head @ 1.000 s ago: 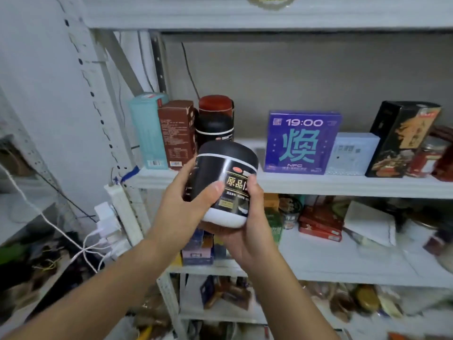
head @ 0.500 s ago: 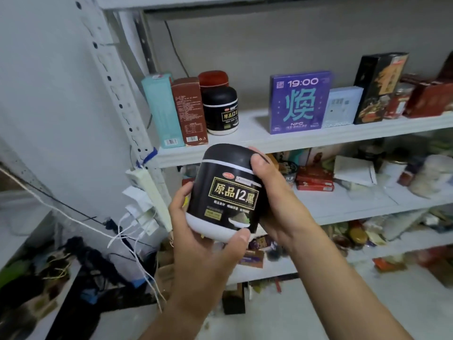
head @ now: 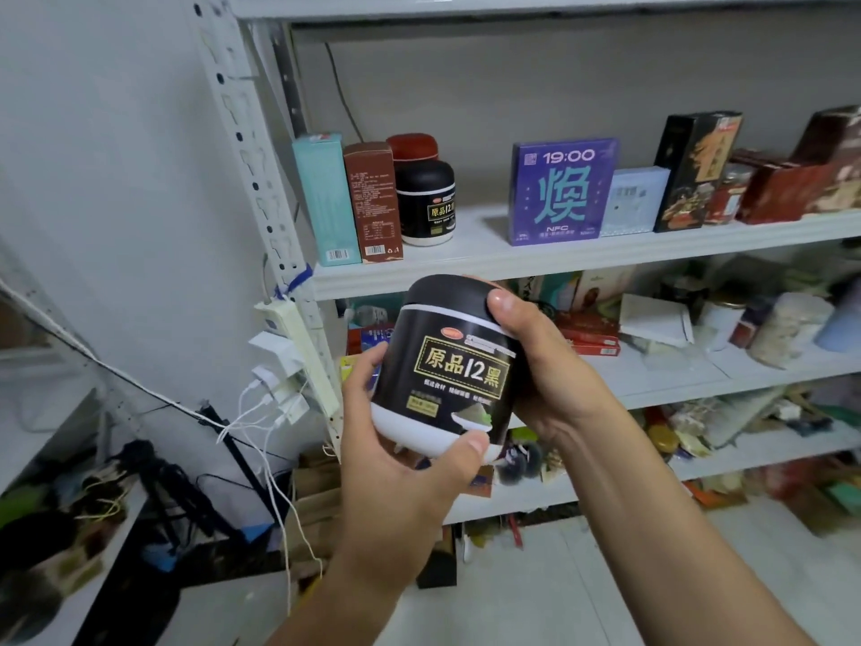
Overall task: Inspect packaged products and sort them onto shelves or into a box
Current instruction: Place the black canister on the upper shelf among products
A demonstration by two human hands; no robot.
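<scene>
The black jar [head: 447, 366] is held in the air in front of the metal shelf unit, just below the edge of the upper shelf [head: 559, 258], and it hides part of the crowded boxes on the shelf under it. The left hand [head: 400, 487] holds it from below, the fingers curled round the left side and the thumb pressed on the white bottom rim. The right hand [head: 545, 380] grips the right side, with the thumb on the edge of the black lid. The label faces the camera: gold characters "原品12黑" inside a gold frame, with a small red oval logo above; the smaller lines under it are too blurred to read. On the upper shelf stand a teal box [head: 326, 198], a brown box [head: 372, 202] with a barcode, a second jar [head: 426, 202] with the same label and a red-lidded jar [head: 412, 146] behind it. Further right is a purple box [head: 561, 191] that reads "19:00" and "NFC" round one big teal character, then a small white box [head: 633, 200] and a tall black box [head: 694, 170]. A power strip [head: 303, 356] with white chargers hangs on the shelf post at the left.
</scene>
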